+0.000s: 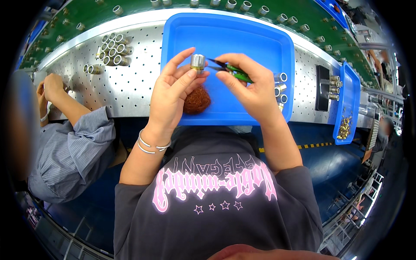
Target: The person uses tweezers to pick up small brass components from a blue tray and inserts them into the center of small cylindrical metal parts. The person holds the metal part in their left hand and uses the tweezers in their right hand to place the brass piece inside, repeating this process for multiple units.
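Note:
In the fingertips of my left hand (170,91) is a short silver metal sleeve (198,61) with a brass-coloured lower end, raised above a blue tray (225,18). My right hand (253,84) grips a small hand tool with green handles (239,74) and dark pointed tips. Those tips come close to the sleeve's right side; whether they touch it I cannot tell. Below my left fingers, a ball of reddish-brown wire wool (197,101) lies in the tray. Several similar sleeves (281,89) sit at the tray's right side.
Left on the perforated metal table (141,56) stands a group of sleeves (113,48). A green belt (138,8) behind carries more. At right are a black flat object (322,88) and a blue tray with brass parts (344,128). A co-worker's hand (54,86) rests at far left.

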Available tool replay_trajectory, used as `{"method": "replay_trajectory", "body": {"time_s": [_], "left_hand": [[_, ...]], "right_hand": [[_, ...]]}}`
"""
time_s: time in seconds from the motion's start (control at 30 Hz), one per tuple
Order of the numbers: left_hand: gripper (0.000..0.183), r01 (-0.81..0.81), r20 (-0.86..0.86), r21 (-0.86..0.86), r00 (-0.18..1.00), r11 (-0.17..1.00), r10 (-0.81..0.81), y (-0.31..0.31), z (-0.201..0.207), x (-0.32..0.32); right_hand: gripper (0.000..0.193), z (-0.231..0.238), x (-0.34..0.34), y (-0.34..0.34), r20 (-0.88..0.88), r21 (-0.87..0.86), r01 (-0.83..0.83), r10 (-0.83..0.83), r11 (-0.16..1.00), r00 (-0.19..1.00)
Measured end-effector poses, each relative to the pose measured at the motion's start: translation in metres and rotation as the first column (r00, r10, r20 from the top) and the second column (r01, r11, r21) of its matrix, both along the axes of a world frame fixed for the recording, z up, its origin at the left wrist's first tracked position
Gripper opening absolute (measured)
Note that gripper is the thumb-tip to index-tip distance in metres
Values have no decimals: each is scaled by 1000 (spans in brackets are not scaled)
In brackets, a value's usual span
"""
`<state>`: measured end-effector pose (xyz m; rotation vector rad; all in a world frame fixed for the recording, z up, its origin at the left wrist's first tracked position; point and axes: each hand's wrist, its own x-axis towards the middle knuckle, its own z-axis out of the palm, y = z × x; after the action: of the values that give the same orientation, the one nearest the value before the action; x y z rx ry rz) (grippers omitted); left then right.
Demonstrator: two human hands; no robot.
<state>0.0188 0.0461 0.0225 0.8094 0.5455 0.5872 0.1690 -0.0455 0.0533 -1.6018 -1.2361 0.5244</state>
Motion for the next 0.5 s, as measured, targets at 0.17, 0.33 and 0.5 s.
{"method": "replay_trajectory", "body": {"time_s": [0.17, 0.33, 0.5], "left_hand": [[45, -16, 19, -20, 1000, 1000, 16, 0, 0, 0], [49, 12, 17, 6, 1000, 1000, -12, 0, -1, -1], [49, 19, 21, 8, 1000, 1000, -19, -1, -5, 0]], "right_hand": [[20, -11, 0, -1, 150, 28, 25, -29, 999, 988], [19, -15, 2, 0, 165, 30, 45, -49, 999, 985], [17, -14, 2, -1, 182, 20, 39, -42, 999, 982]]}}
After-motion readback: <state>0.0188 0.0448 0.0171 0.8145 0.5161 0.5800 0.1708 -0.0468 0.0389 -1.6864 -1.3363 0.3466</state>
